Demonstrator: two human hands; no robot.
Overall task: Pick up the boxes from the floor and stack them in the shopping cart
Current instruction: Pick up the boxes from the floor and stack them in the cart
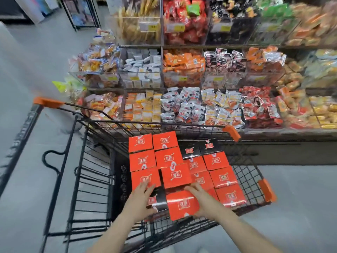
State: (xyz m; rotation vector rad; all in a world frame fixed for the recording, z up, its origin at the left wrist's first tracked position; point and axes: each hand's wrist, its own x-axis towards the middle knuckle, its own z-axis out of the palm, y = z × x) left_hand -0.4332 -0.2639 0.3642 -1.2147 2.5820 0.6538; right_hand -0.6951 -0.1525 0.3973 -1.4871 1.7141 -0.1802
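"红派" on red boxes point(168, 157)

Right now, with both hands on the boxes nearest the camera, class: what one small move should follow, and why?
Probably lower the red box into the near row and let go. The right hand and left hand hold it and the black box beside it above the shopping cart, tilted, while the stacked boxes behind lie flat.

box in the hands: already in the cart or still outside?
In. The red box sits inside the cart walls beside other boxes, left hand and right hand on its sides.
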